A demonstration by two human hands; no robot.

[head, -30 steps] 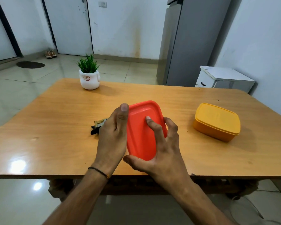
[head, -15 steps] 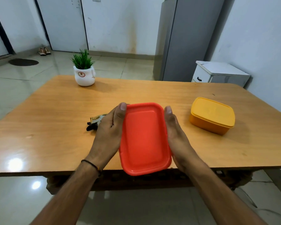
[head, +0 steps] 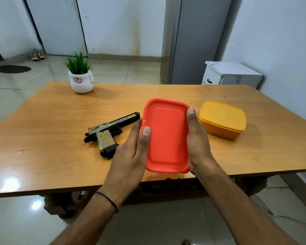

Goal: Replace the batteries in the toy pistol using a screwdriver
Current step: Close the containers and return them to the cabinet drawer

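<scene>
Both hands clasp the red box (head: 166, 135) over the table (head: 51, 138). The left hand (head: 131, 156) has its thumb over the box's left rim, and the right hand (head: 196, 142) presses its right side, fingers hidden beneath. Held level like this, it is probably about to be opened (no screwdriver or batteries show anywhere). The toy pistol (head: 109, 131) lies flat just left of the red box, untouched, and a lidded yellow box (head: 223, 119) sits to the right of it.
</scene>
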